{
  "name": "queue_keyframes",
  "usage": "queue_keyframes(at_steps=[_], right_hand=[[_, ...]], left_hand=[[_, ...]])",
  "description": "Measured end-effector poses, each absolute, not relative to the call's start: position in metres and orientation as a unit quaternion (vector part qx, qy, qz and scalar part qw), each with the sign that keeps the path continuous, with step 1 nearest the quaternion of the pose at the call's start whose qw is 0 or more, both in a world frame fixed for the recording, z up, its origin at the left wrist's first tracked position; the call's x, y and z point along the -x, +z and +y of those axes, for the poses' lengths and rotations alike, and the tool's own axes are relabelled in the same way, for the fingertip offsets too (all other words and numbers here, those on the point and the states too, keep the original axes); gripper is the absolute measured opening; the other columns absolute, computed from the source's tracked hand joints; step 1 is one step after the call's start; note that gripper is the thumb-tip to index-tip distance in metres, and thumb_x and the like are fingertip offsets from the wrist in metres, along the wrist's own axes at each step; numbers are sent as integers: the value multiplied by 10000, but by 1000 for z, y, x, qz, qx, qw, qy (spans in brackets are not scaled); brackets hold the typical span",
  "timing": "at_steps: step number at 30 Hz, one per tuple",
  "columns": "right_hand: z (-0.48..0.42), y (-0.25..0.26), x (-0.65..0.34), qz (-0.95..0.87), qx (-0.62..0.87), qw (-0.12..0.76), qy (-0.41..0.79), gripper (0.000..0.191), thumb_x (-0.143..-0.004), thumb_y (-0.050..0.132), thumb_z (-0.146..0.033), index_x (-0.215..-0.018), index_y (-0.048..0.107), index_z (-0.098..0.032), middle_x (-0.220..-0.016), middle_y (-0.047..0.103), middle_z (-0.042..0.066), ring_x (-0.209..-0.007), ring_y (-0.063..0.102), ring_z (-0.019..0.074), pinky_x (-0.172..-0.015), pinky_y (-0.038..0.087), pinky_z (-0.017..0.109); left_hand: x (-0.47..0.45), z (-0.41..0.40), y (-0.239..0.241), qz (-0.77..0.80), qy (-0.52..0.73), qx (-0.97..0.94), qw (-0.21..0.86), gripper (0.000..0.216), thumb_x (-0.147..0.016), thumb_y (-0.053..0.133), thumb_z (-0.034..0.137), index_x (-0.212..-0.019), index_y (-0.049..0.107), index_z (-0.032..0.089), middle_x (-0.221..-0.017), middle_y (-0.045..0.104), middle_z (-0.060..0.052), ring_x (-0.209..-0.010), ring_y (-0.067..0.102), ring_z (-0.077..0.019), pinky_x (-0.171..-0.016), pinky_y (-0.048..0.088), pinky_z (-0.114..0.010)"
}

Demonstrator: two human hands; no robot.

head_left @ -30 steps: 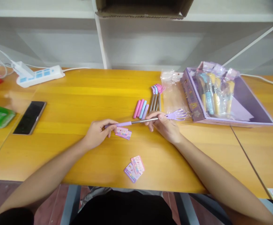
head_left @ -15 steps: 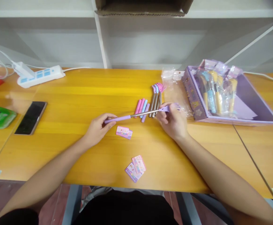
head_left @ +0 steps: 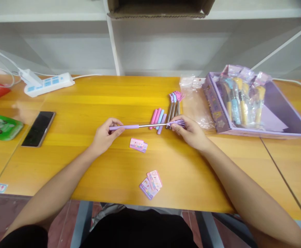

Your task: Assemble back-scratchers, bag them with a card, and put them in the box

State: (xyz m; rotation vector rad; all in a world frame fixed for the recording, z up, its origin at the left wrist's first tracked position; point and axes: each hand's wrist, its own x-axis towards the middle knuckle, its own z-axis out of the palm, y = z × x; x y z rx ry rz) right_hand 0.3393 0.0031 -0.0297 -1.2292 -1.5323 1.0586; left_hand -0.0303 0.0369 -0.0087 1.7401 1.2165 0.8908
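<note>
A back scratcher (head_left: 152, 125) with a purple grip, a thin metal shaft and a purple claw head is held level above the table. My left hand (head_left: 104, 136) is closed around the end of its grip. At the other end, my right hand (head_left: 191, 132) pinches the claw head, partly covering it. Behind the shaft lie several pink, blue and purple handle tubes (head_left: 157, 117). Beside them are metal rods with coloured claw heads (head_left: 175, 101), their lower ends partly hidden by my right hand. Small printed cards (head_left: 137, 143) rest nearer me, with more cards (head_left: 151, 185) closer to the table edge.
A purple box (head_left: 221, 120) with bagged brushes (head_left: 239, 103) stands at the right, beside a clear plastic bag (head_left: 195, 100). To the left are a phone (head_left: 38, 129), a green packet (head_left: 2, 125) and a power strip (head_left: 49, 84). A cardboard box (head_left: 160, 13) sits on the shelf above.
The back scratcher has turned from slanting to nearly level. My right hand has shifted slightly left and down, and more of the claw head's prongs show. My left hand has moved slightly left and up.
</note>
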Motion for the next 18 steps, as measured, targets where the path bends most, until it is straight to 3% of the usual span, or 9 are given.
queue_keyframes(at_steps=[8,18], right_hand=[[-2,-35,-333,-624,473,429,450,251,-1066,691,-493,-1094,640,-249,-761,657,-29,-540,485,111,-481,381,249],[-7,-25,-329,-684,486,423,342,239,-1092,638,-497,-1082,620,-259,-774,619,-15,-662,564,154,-642,454,303]], left_hand=[[25,34,-9,482,362,-664,442,344,-835,863,411,-943,583,242,-694,495,70,-607,428,-120,-580,346,-259],[26,35,-15,486,334,-675,444,331,-864,825,416,-928,546,250,-664,494,82,-597,447,-126,-601,355,-261]])
